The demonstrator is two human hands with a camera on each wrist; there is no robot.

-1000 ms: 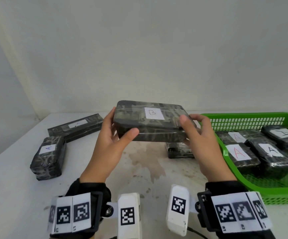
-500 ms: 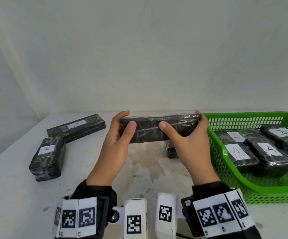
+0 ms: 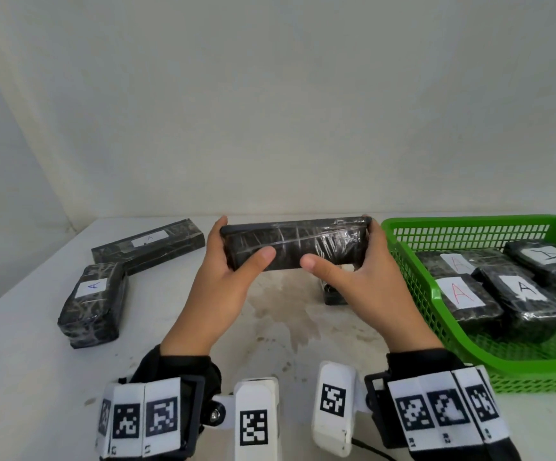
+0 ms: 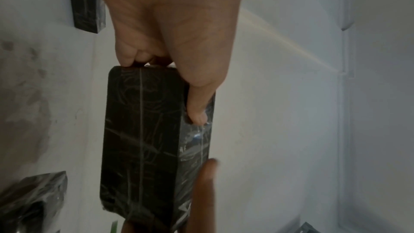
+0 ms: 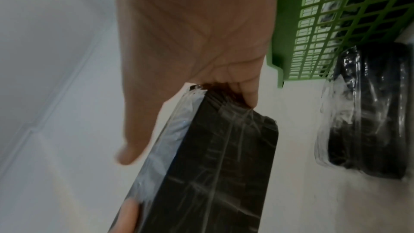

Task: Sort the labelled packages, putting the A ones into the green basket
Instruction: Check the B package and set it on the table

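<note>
Both hands hold one black wrapped package (image 3: 294, 246) level above the table's middle, its label turned out of sight. My left hand (image 3: 230, 257) grips its left end with thumb in front and fingers behind; my right hand (image 3: 346, 261) grips the right end the same way. In the left wrist view the package (image 4: 143, 139) hangs below my palm; in the right wrist view the package (image 5: 208, 166) does too. The green basket (image 3: 413, 261) stands at the right with several A-labelled packages (image 3: 462, 294) inside.
On the left lie a short package labelled A (image 3: 92, 306) and a long flat package (image 3: 148, 244) with a white label. Another small black package (image 3: 334, 294) lies on the table behind my right hand, next to the basket wall (image 5: 313, 33). The wall stands close behind.
The held package has tipped away from me, so its B label on top no longer shows. It has sunk lower, and both thumbs have shifted toward its middle.
</note>
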